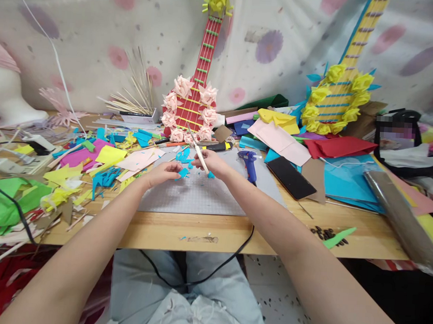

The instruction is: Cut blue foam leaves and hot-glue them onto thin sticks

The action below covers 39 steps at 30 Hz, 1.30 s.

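Observation:
My right hand (213,164) is closed around a pair of scissors (200,155) with pale handles, their blades pointing up and away from me. My left hand (163,173) pinches a small piece of blue paper (183,173) just left of the scissors. More blue paper scraps (183,154) lie on the grey cutting mat (214,200) beneath and beyond my hands. Past the mat, a red paper guitar (195,100) ringed with pink paper roses leans against the curtain.
A blue glue gun (250,165) and a black phone (291,177) lie right of my hands. Coloured paper scraps (110,155) crowd the left side. Paper sheets (349,178) are stacked at right, near a yellow paper guitar (338,98). A black cable (229,264) hangs over the table's front edge.

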### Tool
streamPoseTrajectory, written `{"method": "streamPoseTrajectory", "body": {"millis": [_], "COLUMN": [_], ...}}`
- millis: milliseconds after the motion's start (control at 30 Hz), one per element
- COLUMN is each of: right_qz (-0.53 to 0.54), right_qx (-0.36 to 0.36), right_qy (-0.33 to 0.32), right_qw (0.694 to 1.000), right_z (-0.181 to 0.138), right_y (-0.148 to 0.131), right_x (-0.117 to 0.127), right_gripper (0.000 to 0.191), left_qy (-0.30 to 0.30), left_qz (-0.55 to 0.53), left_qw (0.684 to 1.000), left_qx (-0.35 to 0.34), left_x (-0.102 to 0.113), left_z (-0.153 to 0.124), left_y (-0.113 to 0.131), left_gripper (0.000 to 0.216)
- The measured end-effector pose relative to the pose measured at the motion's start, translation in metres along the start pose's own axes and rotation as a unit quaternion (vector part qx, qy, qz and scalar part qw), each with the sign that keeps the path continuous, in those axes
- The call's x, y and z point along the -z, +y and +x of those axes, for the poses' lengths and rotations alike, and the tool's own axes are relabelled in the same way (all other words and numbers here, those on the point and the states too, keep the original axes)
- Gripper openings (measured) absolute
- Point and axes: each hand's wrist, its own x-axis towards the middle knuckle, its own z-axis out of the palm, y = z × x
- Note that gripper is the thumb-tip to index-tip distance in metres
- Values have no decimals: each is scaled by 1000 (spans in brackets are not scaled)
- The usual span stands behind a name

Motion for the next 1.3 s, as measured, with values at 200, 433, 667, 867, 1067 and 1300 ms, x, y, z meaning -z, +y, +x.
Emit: {"method": "streamPoseTrajectory", "body": {"millis": [200, 433, 667, 867, 1067, 1300], "right_qz": [-49, -49, -141, -124, -103, -88], "right_qx": [47, 91, 17, 0, -12, -21], "right_qy": [-71, -19, -258, -287, -290, -271], "right_qw": [995, 994, 956, 950, 951, 958], "right_z": [3, -7, -36, -33, -31, -32], "right_y": [-3, 4, 0, -1, 1, 3], "right_x": [3, 9, 27, 32, 23, 20], "right_gripper": [28, 31, 32, 38, 47, 52], "left_qy": [-29, 173, 252, 239, 278, 279], "left_qz": [-3, -98, -263, -309, -321, -320], "left_qw": [999, 980, 931, 919, 903, 901], "left_qx": [11, -10, 30, 46, 64, 90], "left_x": [-8, -18, -35, -39, -39, -47], "left_z": [1, 5, 3, 5, 10, 13], "left_y": [12, 2, 12, 22, 29, 36], "left_gripper": [16, 22, 22, 16, 13, 8]}}
